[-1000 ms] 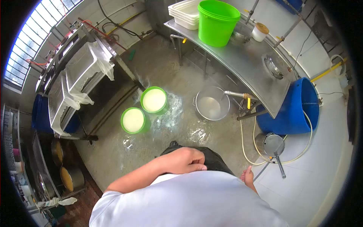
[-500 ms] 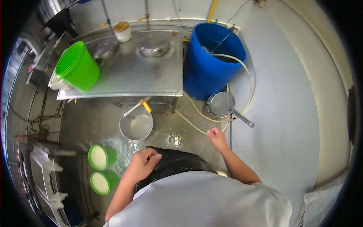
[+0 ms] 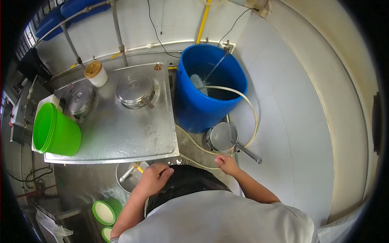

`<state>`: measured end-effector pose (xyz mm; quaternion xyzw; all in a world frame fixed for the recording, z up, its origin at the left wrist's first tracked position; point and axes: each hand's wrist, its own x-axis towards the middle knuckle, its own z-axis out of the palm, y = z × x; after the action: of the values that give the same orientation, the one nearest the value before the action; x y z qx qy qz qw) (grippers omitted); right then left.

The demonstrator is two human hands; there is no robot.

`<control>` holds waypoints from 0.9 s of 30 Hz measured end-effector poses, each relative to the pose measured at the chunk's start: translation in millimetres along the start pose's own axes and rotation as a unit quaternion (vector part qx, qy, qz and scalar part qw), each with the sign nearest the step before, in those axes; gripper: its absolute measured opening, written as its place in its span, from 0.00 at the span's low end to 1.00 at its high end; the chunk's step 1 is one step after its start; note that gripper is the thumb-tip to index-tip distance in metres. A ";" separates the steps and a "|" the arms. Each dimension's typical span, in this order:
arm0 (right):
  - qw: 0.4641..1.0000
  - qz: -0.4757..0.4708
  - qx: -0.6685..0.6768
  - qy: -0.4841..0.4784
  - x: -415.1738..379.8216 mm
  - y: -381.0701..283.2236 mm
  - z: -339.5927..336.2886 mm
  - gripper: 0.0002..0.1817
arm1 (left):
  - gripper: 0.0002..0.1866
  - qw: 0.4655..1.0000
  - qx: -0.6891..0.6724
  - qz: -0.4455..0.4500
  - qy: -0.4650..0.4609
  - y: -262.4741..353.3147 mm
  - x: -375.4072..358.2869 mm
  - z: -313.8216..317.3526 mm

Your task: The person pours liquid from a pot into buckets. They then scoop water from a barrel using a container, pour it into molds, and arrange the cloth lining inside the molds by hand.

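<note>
My left hand (image 3: 156, 178) is loosely curled in front of the black apron (image 3: 186, 178), with nothing visible in it. My right hand (image 3: 227, 164) also has its fingers folded in, holding nothing that I can see, out to the right of the apron. Just beyond it stands a round metal vessel with a long-handled metal dipper (image 3: 224, 137) lying across its top. Past my left hand, a round metal pot (image 3: 125, 184) sits on the floor, partly hidden by the hand and the table edge. A yellow-handled tool (image 3: 129, 172) rests across its rim.
A steel table (image 3: 129, 133) carries a green bucket (image 3: 65, 135), two lidded pots and a white tub (image 3: 97, 77). Water runs into a blue barrel (image 3: 202, 109); a pale hose (image 3: 254, 109) loops from it. A green tub of whitish contents (image 3: 104, 212) stands on the wet floor, lower left.
The view has tilted up and moved closer to the table and barrel. The floor pot and green tubs now sit lower in view, partly hidden. Both hands stay empty; the right one has curled more.
</note>
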<state>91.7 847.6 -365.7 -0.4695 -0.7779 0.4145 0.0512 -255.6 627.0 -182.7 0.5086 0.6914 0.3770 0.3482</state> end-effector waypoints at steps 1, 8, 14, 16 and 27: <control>0.999 0.023 0.008 0.026 16.1 -0.9 -13.2 0.18 | 0.14 1.000 -0.004 0.007 0.000 2.7 13.7 -6.6; 0.978 0.054 0.169 0.109 202.0 -61.6 -93.9 0.17 | 0.11 0.994 0.013 -0.082 0.070 -2.8 85.9 -26.3; 0.984 -0.018 0.021 0.174 460.5 -85.5 -127.9 0.19 | 0.11 0.968 -0.024 -0.227 0.106 5.5 137.8 1.7; 0.982 -0.005 -0.050 0.184 527.1 -99.9 -135.2 0.20 | 0.10 0.953 -0.020 -0.286 0.100 12.0 153.6 8.1; 0.974 0.151 -0.154 0.073 761.7 78.3 12.6 0.43 | 0.14 0.868 -0.077 -0.469 0.143 0.0 182.1 65.8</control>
<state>-282.3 1445.6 -664.0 -0.6128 -0.7467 0.2571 -0.0282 -242.4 813.9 -231.6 0.0364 0.8593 0.2901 0.4197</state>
